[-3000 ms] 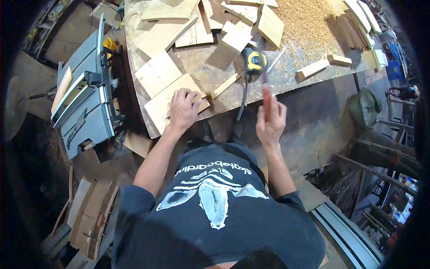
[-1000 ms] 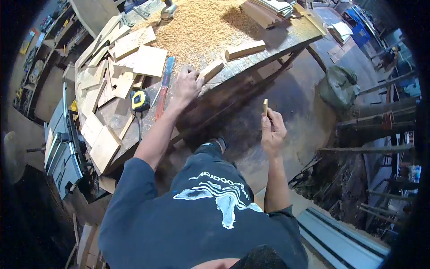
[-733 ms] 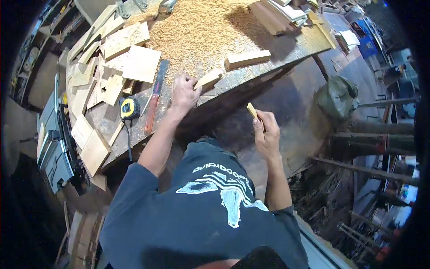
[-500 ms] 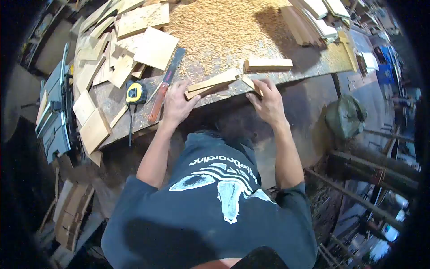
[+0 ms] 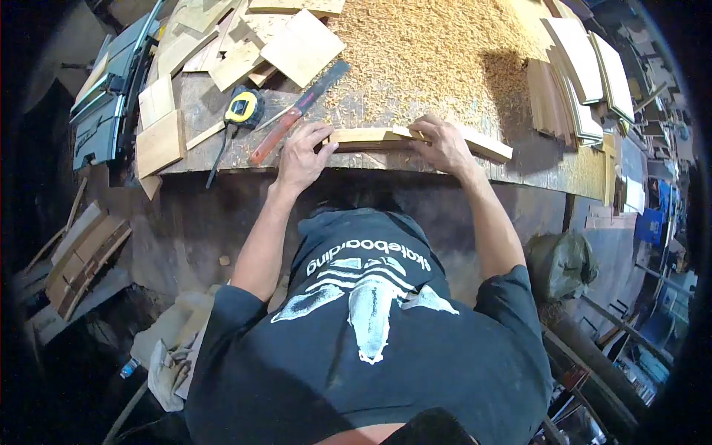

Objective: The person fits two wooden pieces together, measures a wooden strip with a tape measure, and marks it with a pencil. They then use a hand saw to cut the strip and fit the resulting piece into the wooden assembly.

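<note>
Narrow wooden strips [image 5: 363,136] lie along the front edge of the workbench. My left hand [image 5: 302,157] is closed round their left end, with thumb and fingers pinching it. My right hand [image 5: 445,146] is closed on a small thin piece of wood [image 5: 406,133], against the right end of the strips; its fingers partly hide the contact. A thicker wooden block [image 5: 486,144] extends to the right from behind my right hand. Just left of my left hand lies a saw-like tool with an orange handle [image 5: 276,138] and a dark flat blade [image 5: 323,84].
A yellow and black tape measure [image 5: 242,108] sits left of the tool. Loose boards [image 5: 302,48] are piled at the back left. Wood shavings [image 5: 423,59] cover the bench's middle. Stacked boards [image 5: 571,74] stand at the right. A green bag [image 5: 561,265] is beside the bench.
The view has shifted, and my body appears squarer to the bench. My right hand and its small piece now meet the strips, which lie more level in view.
</note>
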The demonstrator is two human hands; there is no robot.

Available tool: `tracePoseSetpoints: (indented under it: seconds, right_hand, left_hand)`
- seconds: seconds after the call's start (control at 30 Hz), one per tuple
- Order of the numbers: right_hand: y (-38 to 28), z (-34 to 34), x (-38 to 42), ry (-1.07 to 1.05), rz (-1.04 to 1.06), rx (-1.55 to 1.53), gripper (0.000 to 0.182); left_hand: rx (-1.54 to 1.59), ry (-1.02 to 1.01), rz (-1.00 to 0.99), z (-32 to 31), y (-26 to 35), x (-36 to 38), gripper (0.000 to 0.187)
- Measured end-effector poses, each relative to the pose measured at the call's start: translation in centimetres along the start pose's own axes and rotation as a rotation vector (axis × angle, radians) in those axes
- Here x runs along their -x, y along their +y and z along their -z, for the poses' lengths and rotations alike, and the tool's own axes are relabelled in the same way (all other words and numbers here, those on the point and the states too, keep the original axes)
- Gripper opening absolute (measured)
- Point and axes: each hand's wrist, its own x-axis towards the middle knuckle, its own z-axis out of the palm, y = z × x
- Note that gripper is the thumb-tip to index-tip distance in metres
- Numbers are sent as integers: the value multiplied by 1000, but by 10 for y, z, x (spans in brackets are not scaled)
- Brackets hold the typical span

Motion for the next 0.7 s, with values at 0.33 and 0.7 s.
tracePoseSetpoints:
  seconds: [0.33,0.7]
  right_hand:
    - [-3,16,16,143,-91,-198,39]
    - [71,76,83,88,-235,325,36]
  left_hand:
    - [-31,-111,39,5,10,-6,38]
    - [-248,-54,-290,-42,63,-33,45]
